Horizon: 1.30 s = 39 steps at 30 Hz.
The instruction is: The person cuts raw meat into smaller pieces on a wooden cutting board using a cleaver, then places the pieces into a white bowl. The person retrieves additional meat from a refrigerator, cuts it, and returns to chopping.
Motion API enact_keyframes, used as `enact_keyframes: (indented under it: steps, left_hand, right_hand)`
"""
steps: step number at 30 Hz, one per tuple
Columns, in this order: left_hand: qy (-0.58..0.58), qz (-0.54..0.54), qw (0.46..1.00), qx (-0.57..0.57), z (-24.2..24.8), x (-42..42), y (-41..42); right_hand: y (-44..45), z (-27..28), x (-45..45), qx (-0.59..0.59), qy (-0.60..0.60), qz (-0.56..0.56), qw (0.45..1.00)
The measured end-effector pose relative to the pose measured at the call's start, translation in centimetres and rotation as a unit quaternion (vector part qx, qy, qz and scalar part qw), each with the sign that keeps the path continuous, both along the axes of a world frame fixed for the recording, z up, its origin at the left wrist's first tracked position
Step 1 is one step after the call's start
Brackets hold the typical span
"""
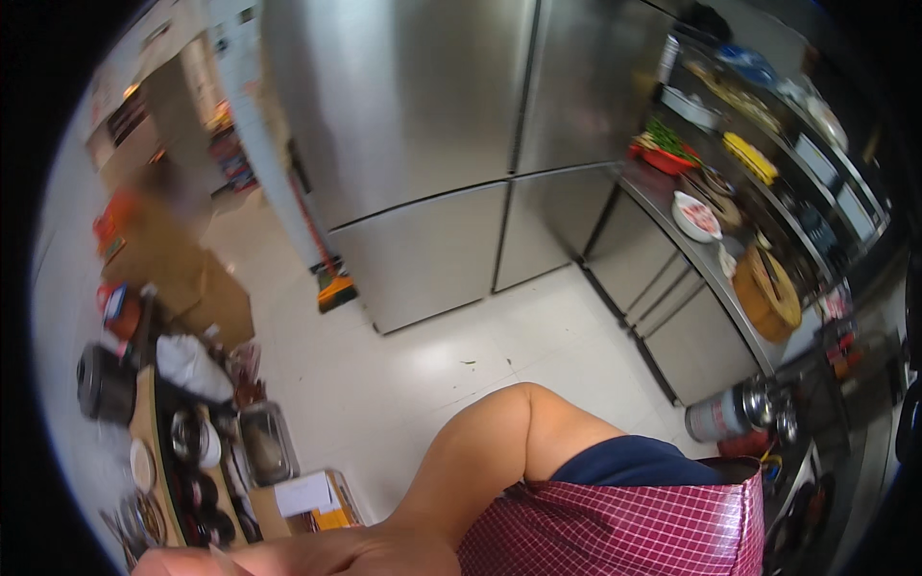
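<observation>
What appears to be my right hand [302, 558] is very near the camera at the bottom left, partly cut off by the frame edge. Its fingers point left; anything it might hold is hidden. The bent elbow sticks out mid-picture, below a navy sleeve [627, 461]. Under the forearm spreads my dark red checked apron [612, 522]. A cardboard box [281, 511] with white paper on it and a clear-walled tray [268, 443] are the things closest to the hand. My left hand is out of view.
A large stainless steel refrigerator [425, 115] stands ahead, with a broom [336, 288] at its left side. The steel counter [673, 230] on the right bears a round wooden chopping board [756, 302] and a white bowl [696, 216]. Large cardboard [216, 295] leans left.
</observation>
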<state>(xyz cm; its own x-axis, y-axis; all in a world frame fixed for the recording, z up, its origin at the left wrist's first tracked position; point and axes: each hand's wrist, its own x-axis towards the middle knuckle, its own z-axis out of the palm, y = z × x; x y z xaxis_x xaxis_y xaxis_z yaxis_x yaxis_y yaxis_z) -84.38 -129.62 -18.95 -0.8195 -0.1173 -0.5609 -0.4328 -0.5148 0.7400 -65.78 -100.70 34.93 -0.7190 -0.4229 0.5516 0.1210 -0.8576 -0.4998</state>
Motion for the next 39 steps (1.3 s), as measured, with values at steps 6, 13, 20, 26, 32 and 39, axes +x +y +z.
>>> enact_keyframes:
  steps: [6,13,20,26,32,39]
  left_hand:
    - [0.121,-0.079,0.985,-0.09,13.9,-6.0,18.1]
    - [0.167,-0.167,0.964,-0.12,17.0,-3.9,34.9]
    - [0.126,-0.244,0.953,-0.128,13.0,-0.9,44.1]
    - [0.09,-0.349,0.925,-0.122,9.2,-1.5,55.2]
    - [0.112,-0.462,0.874,-0.098,8.7,-3.0,72.2]
    - [0.236,-0.546,0.798,-0.094,14.2,-0.1,89.7]
  right_hand:
    - [13.2,-0.5,3.0,-0.186,0.042,0.02,0.981]
    - [23.4,-1.2,9.8,-0.126,-0.018,-0.246,0.961]
    - [32.9,-3.1,11.1,-0.164,-0.054,-0.241,0.955]
    - [40.7,-4.5,10.4,-0.159,-0.01,-0.32,0.934]
    - [48.8,-4.3,6.1,-0.171,-0.033,-0.383,0.907]
    - [56.4,-3.9,4.9,-0.203,0.033,-0.479,0.853]
